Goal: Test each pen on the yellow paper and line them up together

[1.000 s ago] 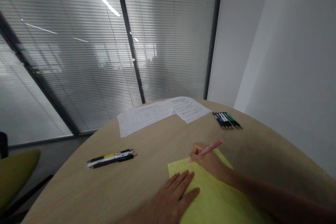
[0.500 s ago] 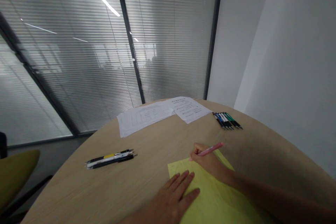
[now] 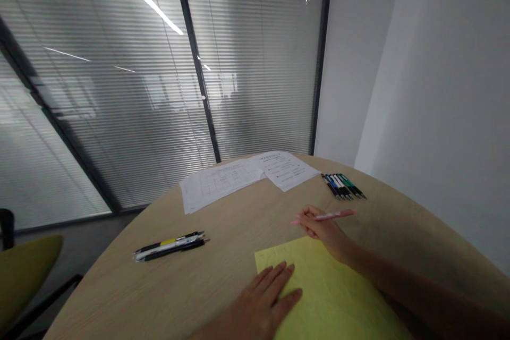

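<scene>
The person's right hand [image 3: 321, 226] holds a pink pen [image 3: 332, 215] in a narrow grip between thumb and fingers, with the pen lying almost level and its tip pointing left. The hand sits just past the top edge of a yellow sheet of paper [image 3: 322, 289], with the pen tip off the sheet. The left hand [image 3: 258, 303] lies flat in a wide, open grip, its spread fingers [image 3: 274, 279] resting on the sheet's left part.

The sheet lies on the near side of a round wooden table [image 3: 95, 292]. Left of it is a small bunch of pens [image 3: 169, 246]. Farther off are two overlapping white papers [image 3: 221, 183] with printed text, and a row of blue, green and black pens [image 3: 342, 186] lies beside them.
</scene>
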The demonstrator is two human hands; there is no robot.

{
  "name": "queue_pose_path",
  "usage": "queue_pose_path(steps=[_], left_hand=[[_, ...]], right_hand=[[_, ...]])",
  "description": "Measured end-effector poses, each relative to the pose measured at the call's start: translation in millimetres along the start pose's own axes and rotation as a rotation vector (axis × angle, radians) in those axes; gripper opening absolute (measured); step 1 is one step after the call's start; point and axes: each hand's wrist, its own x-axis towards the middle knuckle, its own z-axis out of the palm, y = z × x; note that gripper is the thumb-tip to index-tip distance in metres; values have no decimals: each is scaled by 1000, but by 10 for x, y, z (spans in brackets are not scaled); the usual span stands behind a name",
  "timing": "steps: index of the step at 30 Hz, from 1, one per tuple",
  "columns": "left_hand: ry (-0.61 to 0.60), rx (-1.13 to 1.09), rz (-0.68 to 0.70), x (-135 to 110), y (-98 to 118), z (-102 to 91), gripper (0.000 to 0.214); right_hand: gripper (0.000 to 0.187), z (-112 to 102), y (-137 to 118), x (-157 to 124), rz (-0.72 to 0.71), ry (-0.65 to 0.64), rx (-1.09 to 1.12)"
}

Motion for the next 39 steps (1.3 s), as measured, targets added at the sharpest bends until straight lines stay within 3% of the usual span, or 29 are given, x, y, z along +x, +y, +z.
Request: queue_pose_path(steps=[4, 9, 13, 17, 22, 30, 36, 39], left_hand=[[72, 7, 62, 12, -33, 36, 51], [104, -37, -33, 5, -6, -217, 69], [162, -18, -194, 39, -282, -289, 64], [206, 52, -392, 72, -652, -256, 56], [209, 144, -493, 99, -895, -207, 53], [151, 221, -539, 94, -956, -137, 52], [112, 238, -547, 83, -970, -116, 55], [120, 238, -546, 84, -966, -114, 54]], right_hand=[[29, -141, 11, 142, -49, 3, 83], [44, -261, 18, 274, -24, 42, 268], [47, -313, -61, 263, -69, 121, 325], [37, -315, -170, 241, -32, 157, 319], [45, -274, -256, 233, 3, 184, 306], [35, -300, -326, 183, -48, 113, 378], [8, -374, -462, 220, 80, 112, 527], [15, -442, -539, 211, 91, 25, 541]])
